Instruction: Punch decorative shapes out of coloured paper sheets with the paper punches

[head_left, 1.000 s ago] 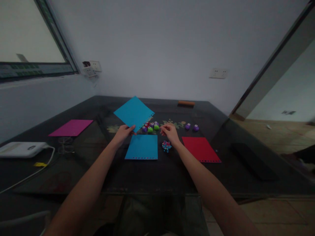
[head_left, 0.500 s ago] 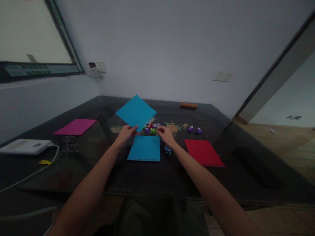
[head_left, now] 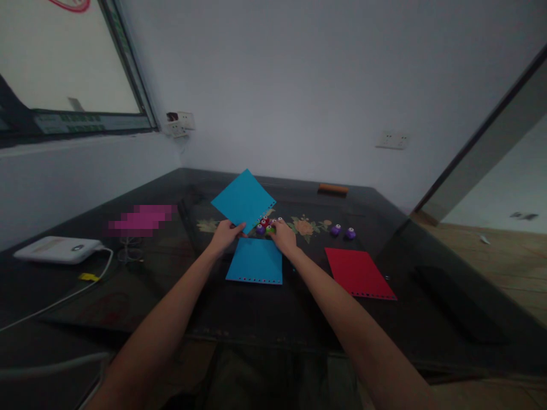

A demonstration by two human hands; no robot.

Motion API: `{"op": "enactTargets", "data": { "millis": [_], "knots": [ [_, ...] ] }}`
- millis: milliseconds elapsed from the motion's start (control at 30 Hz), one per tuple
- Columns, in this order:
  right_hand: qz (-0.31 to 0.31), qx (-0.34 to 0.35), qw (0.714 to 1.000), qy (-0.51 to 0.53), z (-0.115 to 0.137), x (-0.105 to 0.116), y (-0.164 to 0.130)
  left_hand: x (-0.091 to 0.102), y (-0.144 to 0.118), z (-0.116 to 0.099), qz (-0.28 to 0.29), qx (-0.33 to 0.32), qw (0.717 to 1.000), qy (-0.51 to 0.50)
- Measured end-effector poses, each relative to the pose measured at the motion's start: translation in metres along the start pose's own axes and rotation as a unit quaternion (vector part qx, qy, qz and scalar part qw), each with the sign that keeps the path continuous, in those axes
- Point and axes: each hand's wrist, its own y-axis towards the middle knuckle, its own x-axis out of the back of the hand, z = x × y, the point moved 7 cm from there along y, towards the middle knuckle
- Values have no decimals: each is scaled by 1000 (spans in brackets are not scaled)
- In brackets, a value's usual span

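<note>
The blue sheet was up off the table, tilted like a diamond, with the left hand pinching its bottom corner. Thin card from the look of it, so I'd guess very light and floppy, and a corner pinch like that would let it sag or swing. Holding along an edge would've been steadier, and away from the punched holes on the right edge, since that strip probably tears easiest.

The right hand sat curled over the cluster of little punches, fingers down on the green and red ones, but I couldn't tell if it had actually closed on one. Those looked like hard plastic, small and a bit slippery.

Just below lay a second blue sheet, flat on the dark glass table. A red sheet lay off to the right, with two purple punches near it.
</note>
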Motion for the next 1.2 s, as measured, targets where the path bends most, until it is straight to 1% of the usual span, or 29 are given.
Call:
{"op": "enactTargets", "data": {
  "millis": [167,267,367,500,600,733,833,900,1033,1200],
  "knots": [
    [1,19,999,-32,2,-4,2,-1,1,2,5,-14,1000,15],
    [15,27,999,-41,4,-6,3,-2,2,4,7,-18,1000,21],
    [26,30,998,-46,6,-7,3,-3,1,1,7,-19,1000,24],
    [23,33,998,-45,6,-7,2,-5,-3,-2,10,-5,1000,26],
    [13,35,999,-30,4,-3,0,-7,-3,-1,12,-2,1000,0],
    [-4,29,999,20,-3,7,-5,-10,-1,4,24,-2,999,-36],
    [-6,16,998,62,-12,13,-10,-12,1,7,40,-10,999,-36],
    [-19,16,995,95,-16,19,-13,-13,2,10,47,-15,998,-26],
    [-55,24,982,179,-24,33,-16,-17,2,12,58,-18,998,-11],
    [-86,46,963,252,-26,53,-23,-24,-4,3,69,-23,997,-10]
  ]
}}
